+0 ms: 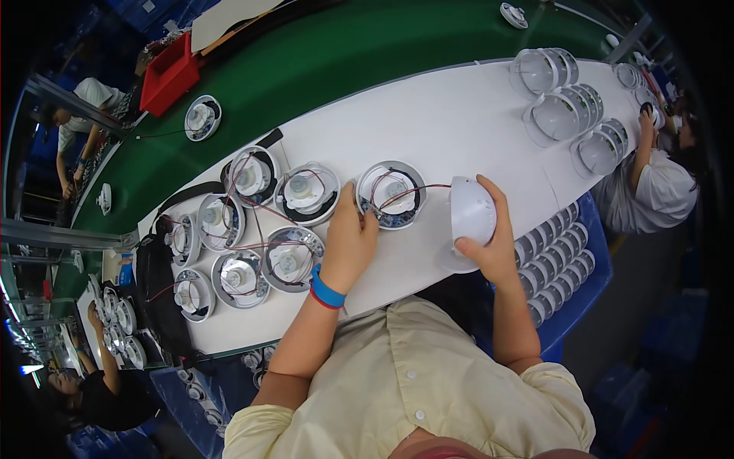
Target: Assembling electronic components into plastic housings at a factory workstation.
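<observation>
Left hand [350, 239], blue wristband [327, 291] on the wrist, resting on the white tabletop [451, 122] with fingertips closed on the near rim of a round lamp base [391, 194]. Red and black wires [417, 188] looping across that base toward the right. Right hand [489, 245] wrapped around a white dome cover [469, 216], grip closed on it, thumb at the lower edge, fingers over the top; cover tilted on its side, just right of the base and near it. More round lamp bases [260, 229] in two rows on the tabletop to the left, wires trailing between them. Stacks of clear covers [566, 107] at the far right end of the tabletop. Blue crate [581, 260] of white parts beside the right forearm. Green belt [321, 61] beyond the tabletop, a red bin [170, 73] at its far edge. Another person's hand [648, 122] near the clear covers.
</observation>
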The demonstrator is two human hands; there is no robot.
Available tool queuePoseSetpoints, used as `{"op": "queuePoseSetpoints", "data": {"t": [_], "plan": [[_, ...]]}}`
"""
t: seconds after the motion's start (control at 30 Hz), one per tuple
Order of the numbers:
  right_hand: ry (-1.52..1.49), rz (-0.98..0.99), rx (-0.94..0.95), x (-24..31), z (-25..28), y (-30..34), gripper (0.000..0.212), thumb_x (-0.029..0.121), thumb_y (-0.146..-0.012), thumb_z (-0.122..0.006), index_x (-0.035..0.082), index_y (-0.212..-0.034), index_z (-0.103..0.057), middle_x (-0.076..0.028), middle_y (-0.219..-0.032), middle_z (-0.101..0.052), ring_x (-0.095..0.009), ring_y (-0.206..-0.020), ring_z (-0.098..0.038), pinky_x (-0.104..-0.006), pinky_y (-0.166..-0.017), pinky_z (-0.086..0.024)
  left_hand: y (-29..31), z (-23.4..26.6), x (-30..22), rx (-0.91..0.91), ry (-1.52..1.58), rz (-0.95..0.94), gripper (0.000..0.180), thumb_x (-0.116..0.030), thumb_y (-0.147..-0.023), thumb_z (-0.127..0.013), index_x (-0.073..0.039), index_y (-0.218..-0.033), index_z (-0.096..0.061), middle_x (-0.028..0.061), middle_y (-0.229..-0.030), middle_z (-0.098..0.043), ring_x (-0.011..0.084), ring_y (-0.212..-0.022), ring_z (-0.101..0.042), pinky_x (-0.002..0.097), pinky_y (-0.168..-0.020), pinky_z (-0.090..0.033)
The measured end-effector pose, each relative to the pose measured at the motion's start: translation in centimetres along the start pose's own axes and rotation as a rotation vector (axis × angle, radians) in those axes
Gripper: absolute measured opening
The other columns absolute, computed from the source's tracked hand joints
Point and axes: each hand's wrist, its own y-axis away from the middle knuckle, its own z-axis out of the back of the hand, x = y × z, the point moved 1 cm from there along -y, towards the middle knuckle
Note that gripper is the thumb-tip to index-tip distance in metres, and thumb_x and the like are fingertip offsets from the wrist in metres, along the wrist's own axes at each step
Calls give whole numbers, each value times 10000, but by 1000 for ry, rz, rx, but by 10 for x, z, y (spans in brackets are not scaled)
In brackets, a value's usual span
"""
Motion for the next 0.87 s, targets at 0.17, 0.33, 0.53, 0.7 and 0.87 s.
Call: {"op": "queuePoseSetpoints", "data": {"t": [0.17,0.33,0.53,0.7,0.87], "plan": [[-32,56,46,-7,-4,8,975,238,-637,-824,11,-1444,-324,-150,-1337,-407,-272,-1235,-450,-398,-1040,-378,-10,-5,17,108,264,103,584,3,-802,-633,99,-1332,-404,201,-1059,-626,213,-864,-663,315,-745,-552],[-8,82,-67,-9,-24,18,998,222,-665,-797,18,-1474,-250,-155,-1360,-405,-267,-1245,-452,-384,-1043,-375,-12,-7,19,272,326,143,561,32,-773,-674,47,-1280,-435,149,-1088,-609,193,-897,-655,287,-759,-549],[267,238,-298,0,-70,17,991,114,-638,-832,-12,-1442,-266,-149,-1356,-352,-268,-1271,-386,-396,-1073,-333,0,-34,7,69,527,13,565,76,-786,-677,-10,-1270,-398,83,-1063,-559,161,-981,-614,274,-770,-544],[342,312,-287,12,-77,2,976,190,-635,-866,10,-1423,-318,-203,-1364,-333,-365,-1263,-377,-454,-1057,-352,7,-33,-1,42,714,-5,790,114,-778,-672,-57,-1433,-265,122,-1262,-468,188,-1138,-548,275,-875,-519],[315,351,-186,13,-70,-10,937,239,-681,-839,22,-1429,-318,-206,-1376,-339,-370,-1269,-378,-467,-1057,-354,9,-15,-11,415,789,-76,918,120,-788,-660,-114,-1520,-157,110,-1470,-311,268,-1409,-284,329,-1109,-345]]}}
